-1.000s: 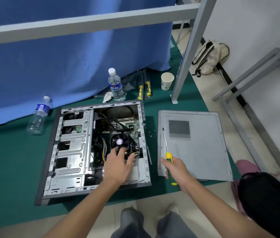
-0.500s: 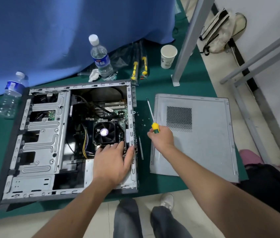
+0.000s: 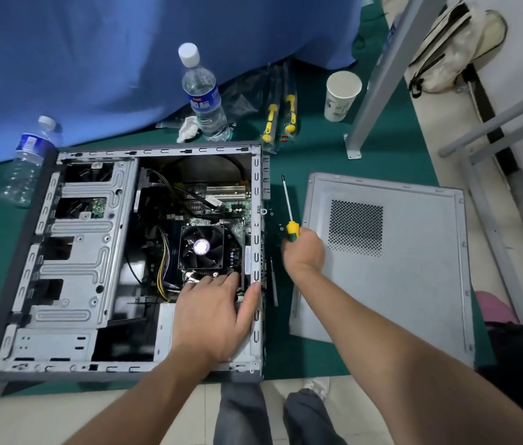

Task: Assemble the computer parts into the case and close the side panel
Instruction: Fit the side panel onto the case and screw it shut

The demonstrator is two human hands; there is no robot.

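While open: grey steel computer case (image 3: 70, 268) lay side-up on green mat.
Left hand (image 3: 212, 313): fingers spread flat beside black cooler fan (image 3: 201, 246).
Right hand (image 3: 303, 252): fist gripped yellow-handled screwdriver (image 3: 289, 216), shaft pointing away, just right of case.
Grey side panel (image 3: 414, 284): farther right.

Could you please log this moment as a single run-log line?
left hand: flat inside open case, below CPU fan | right hand: gripping screwdriver | side panel: off, beside case

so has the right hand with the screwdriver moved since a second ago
Yes: the right hand has carried the yellow-handled screwdriver off the grey metal side panel, toward the open computer case.
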